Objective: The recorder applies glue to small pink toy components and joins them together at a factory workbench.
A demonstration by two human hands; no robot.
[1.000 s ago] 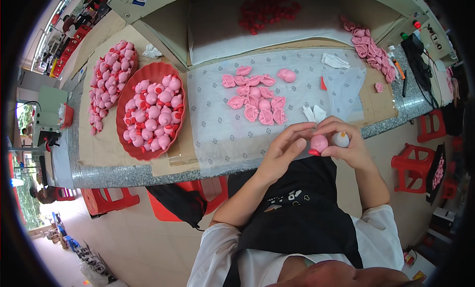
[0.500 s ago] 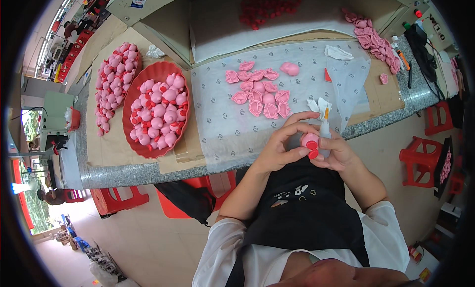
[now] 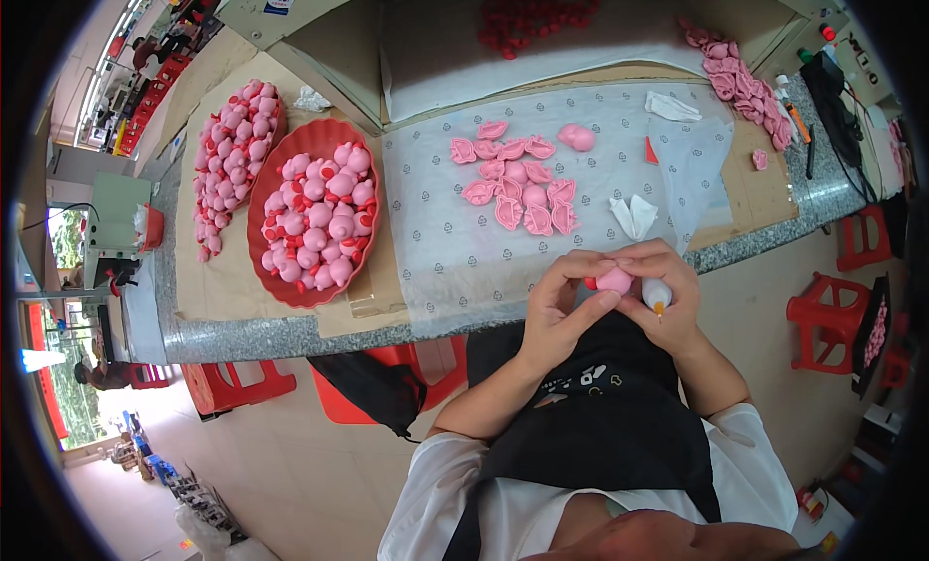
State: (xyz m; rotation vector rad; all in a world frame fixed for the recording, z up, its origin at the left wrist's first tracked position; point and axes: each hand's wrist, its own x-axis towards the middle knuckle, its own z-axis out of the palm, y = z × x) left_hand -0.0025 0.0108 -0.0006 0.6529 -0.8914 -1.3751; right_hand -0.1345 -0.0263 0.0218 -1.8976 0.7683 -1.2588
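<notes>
Over the table's front edge, my left hand (image 3: 554, 314) pinches a small round pink toy piece (image 3: 614, 280) with a red part on its left side. My right hand (image 3: 683, 314) has its fingertips on the same piece. Tucked in the right palm is a small white squeeze bottle (image 3: 656, 292), its orange tip pointing down toward me. A white tissue (image 3: 634, 216) lies on the patterned sheet (image 3: 426, 261) just beyond my hands. Farther off on the sheet sit several hollow pink shells (image 3: 508, 211) and a round pink piece (image 3: 577, 137).
To the left stands a red scalloped bowl (image 3: 254, 227) full of pink and red pieces, beside another pile (image 3: 232, 164). A box-like cabinet (image 3: 324, 73) at the back shelters red pieces (image 3: 532, 14). More pink shells (image 3: 745, 92) and pens (image 3: 795, 116) lie at right. Red stools (image 3: 827, 314) stand nearby.
The bottle has tipped from tip-up to tip-down in my right hand. The pink piece has turned, its red part now facing left. Both hands have drawn together around it.
</notes>
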